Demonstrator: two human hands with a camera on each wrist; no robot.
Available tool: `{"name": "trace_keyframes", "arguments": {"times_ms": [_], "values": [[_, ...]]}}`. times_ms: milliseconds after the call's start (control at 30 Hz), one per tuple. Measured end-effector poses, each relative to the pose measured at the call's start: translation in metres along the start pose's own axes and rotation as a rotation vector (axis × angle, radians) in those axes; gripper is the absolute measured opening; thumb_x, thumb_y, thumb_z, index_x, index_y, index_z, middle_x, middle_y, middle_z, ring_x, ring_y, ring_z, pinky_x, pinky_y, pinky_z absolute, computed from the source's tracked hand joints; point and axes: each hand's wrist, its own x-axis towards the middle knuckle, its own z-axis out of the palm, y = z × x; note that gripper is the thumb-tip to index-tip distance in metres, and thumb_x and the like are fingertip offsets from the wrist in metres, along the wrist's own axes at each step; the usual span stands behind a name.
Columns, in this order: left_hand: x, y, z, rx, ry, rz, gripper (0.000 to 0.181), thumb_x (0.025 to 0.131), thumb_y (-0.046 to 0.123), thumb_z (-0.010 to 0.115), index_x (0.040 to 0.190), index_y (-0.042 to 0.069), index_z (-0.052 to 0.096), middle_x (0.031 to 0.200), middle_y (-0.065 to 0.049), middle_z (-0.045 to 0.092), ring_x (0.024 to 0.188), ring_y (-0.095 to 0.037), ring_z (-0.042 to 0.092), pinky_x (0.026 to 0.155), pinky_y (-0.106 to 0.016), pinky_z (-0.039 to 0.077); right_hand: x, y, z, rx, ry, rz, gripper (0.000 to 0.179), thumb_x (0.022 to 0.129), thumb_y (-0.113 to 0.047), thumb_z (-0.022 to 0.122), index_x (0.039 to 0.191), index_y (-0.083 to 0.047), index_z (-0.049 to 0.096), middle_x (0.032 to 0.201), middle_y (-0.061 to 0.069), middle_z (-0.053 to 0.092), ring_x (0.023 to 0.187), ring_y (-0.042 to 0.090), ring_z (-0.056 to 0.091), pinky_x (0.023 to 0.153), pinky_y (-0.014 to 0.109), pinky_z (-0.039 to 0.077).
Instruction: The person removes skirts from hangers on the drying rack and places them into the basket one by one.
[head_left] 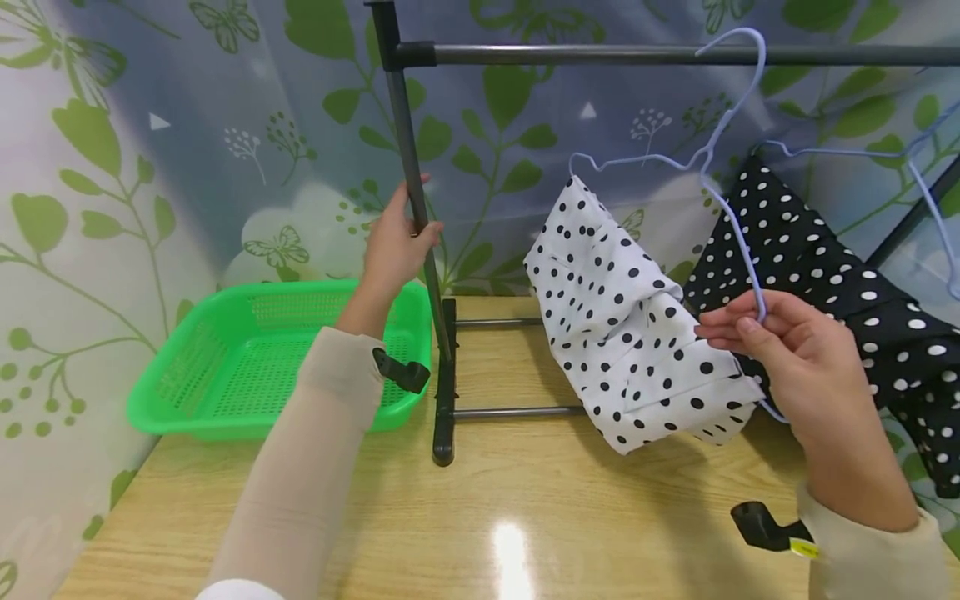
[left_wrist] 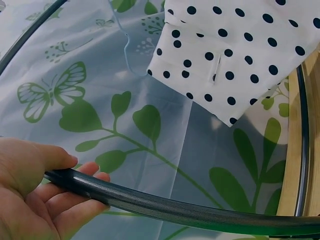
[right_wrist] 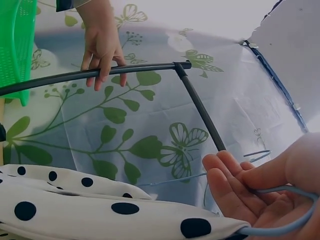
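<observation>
My left hand (head_left: 393, 250) grips the dark upright post (head_left: 406, 142) of a clothes rack, thumb on one side and fingers on the other. With my right hand (head_left: 813, 358) I pinch the side wire of a light-blue clothes hanger (head_left: 738, 221). A white garment with black dots (head_left: 615, 317) hangs folded on that hanger, tilted down toward my right hand. In the head view the hook overlaps the rack's top bar (head_left: 555, 55); I cannot tell whether it bears on it. The right wrist view shows the hanger wire (right_wrist: 280, 230) running from the cloth into my palm.
A black garment with white dots (head_left: 847, 283) hangs at the right, beside another blue hanger (head_left: 870, 153). A green plastic basket (head_left: 142, 408) stands left of the rack on the wooden table (head_left: 450, 525). Behind is a leaf-patterned curtain (head_left: 292, 200). The rack's foot (head_left: 444, 417) rests on the table.
</observation>
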Motion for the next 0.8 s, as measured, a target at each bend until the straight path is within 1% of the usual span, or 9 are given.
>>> {"name": "trace_keyframes", "arguments": {"times_ms": [67,233,367,500,600,800], "values": [[-0.001,0.0,0.0,0.005,0.002,0.004,0.062,0.096,0.011,0.061,0.149,0.029,0.035,0.094,-0.017,0.071,0.082,-0.025,0.068,0.077,-0.039,0.05,-0.001,0.0,0.0,0.013,-0.01,-0.004,0.011,0.098,0.006,0.047,0.101,0.007,0.057,0.094,0.005,0.073,0.082,0.012,0.071,0.077,0.02,0.054],[-0.001,0.001,0.001,-0.003,0.004,0.001,0.062,0.097,0.009,0.059,0.15,0.027,0.034,0.1,-0.016,0.071,0.085,-0.025,0.069,0.073,-0.037,0.048,-0.004,-0.001,0.003,0.044,-0.033,-0.014,0.011,0.098,0.008,0.046,0.101,0.007,0.056,0.095,0.007,0.073,0.083,0.013,0.071,0.078,0.021,0.054],[0.0,-0.001,0.002,-0.017,0.002,-0.005,0.062,0.097,0.007,0.057,0.151,0.028,0.032,0.103,-0.015,0.071,0.087,-0.025,0.069,0.071,-0.035,0.047,-0.007,-0.002,0.008,0.057,-0.034,-0.019,0.01,0.098,0.007,0.047,0.1,0.008,0.056,0.095,0.008,0.073,0.084,0.014,0.071,0.078,0.022,0.054],[0.0,-0.004,0.004,-0.032,0.004,0.0,0.063,0.098,0.005,0.056,0.151,0.029,0.032,0.103,-0.014,0.071,0.088,-0.025,0.069,0.075,-0.036,0.049,-0.008,-0.002,0.014,0.055,-0.036,-0.014,0.01,0.098,0.005,0.047,0.101,0.009,0.056,0.096,0.008,0.073,0.085,0.014,0.071,0.079,0.023,0.054],[0.0,-0.006,0.005,-0.027,0.004,-0.002,0.063,0.098,0.005,0.056,0.151,0.03,0.031,0.103,-0.014,0.071,0.088,-0.025,0.069,0.079,-0.038,0.051,-0.008,-0.003,0.018,0.055,-0.047,-0.022,0.01,0.099,0.006,0.046,0.101,0.008,0.056,0.097,0.008,0.073,0.086,0.014,0.071,0.08,0.024,0.054],[-0.002,-0.006,0.006,-0.017,0.003,-0.007,0.063,0.098,0.006,0.056,0.151,0.028,0.031,0.104,-0.014,0.071,0.09,-0.026,0.069,0.083,-0.04,0.052,-0.007,-0.004,0.026,0.103,-0.036,-0.037,0.012,0.098,0.009,0.045,0.1,0.009,0.057,0.095,0.011,0.073,0.085,0.017,0.071,0.08,0.025,0.055]]}}
